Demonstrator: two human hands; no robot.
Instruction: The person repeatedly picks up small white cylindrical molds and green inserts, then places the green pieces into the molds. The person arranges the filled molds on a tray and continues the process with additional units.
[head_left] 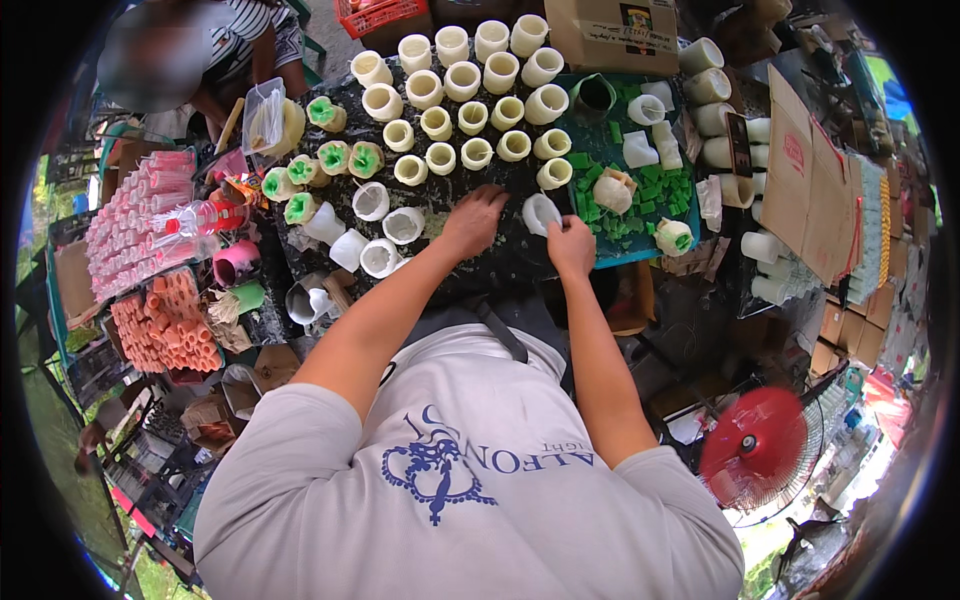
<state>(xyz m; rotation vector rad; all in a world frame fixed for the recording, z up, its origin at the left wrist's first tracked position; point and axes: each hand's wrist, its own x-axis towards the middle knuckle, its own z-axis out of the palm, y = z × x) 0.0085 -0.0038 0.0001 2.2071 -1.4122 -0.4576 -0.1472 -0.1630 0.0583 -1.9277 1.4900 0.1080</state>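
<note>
My right hand (571,247) pinches the rim of a white, hollow wax cup (541,214) at the near edge of the dark work table. To its left, my left hand (474,222) rests low over the tabletop with fingers loosely extended, holding nothing that I can see. Several similar white cups (404,226) stand or lie left of that hand. Beyond both hands, rows of cream-coloured wax cups (462,81) stand upright, some with a wick-like strand across the top. Cups filled with green pieces (333,157) are grouped at the left.
A teal tray (620,262) at the right holds green chunks (655,190) and a round wax lump (613,192). Pink rolls (140,225) and orange cylinders (165,320) are piled at left. Another person (190,50) sits far left. A red fan (752,445) stands lower right.
</note>
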